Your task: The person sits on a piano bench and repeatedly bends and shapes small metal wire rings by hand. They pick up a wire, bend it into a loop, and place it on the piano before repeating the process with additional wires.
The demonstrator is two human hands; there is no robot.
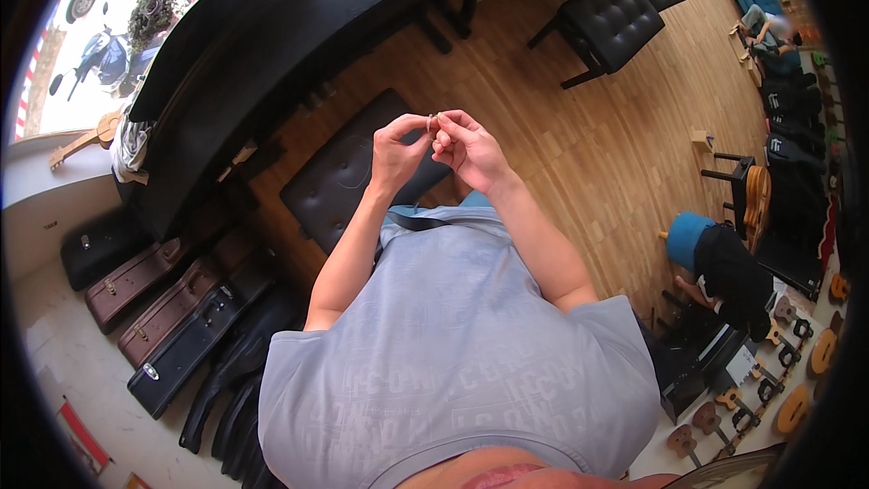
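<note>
My left hand (398, 149) and my right hand (471, 149) meet in front of me, both with fingertips pinched on a small, thin, ring-like object (433, 121); its details are too small to make out. The thumb and forefinger of each hand close on it, with the other fingers of my right hand curled beneath. Below and behind my hands lies a black tufted padded bench (328, 177), partly covered by my arms.
A long black piano (253, 45) runs across the upper left. Black benches (612, 20) stand upper right. Instrument cases (168, 330) line the lower left. A person in black (729, 281) is at the right, another (769, 45) farther back. Small stringed instruments (792, 409) line the lower right.
</note>
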